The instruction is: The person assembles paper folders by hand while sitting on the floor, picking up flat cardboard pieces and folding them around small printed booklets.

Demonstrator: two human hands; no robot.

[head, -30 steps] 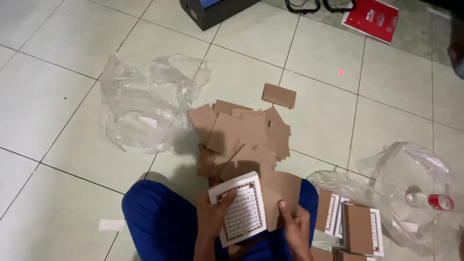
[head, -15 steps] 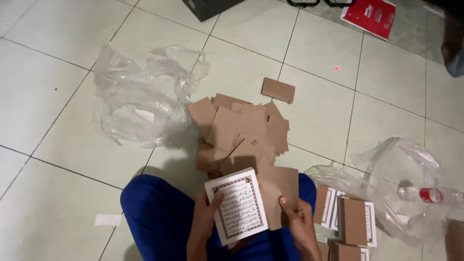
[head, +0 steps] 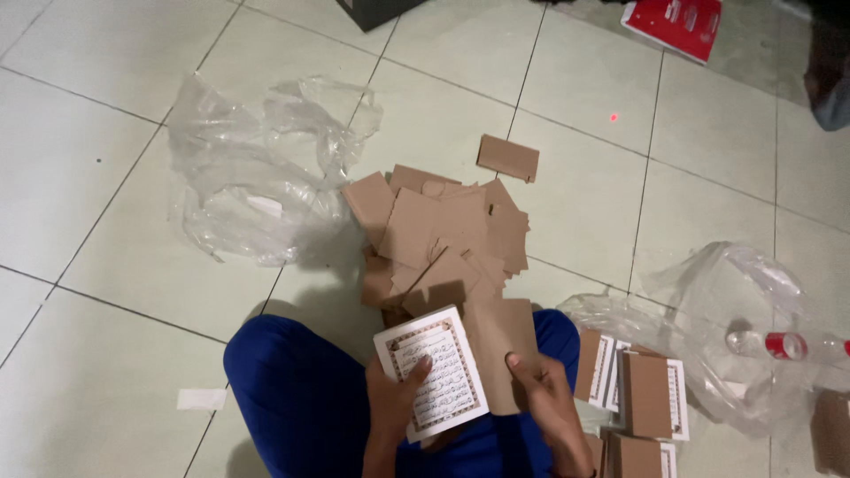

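The left hand is gripping a white printed booklet over the lap, thumb on its page. The right hand is pinching the brown cover beside it, below the cardboard pile.

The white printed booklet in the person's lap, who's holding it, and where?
The left hand grips the white printed booklet with a patterned border at its lower left edge, thumb on the page. The right hand holds the brown cardboard cover beside it.
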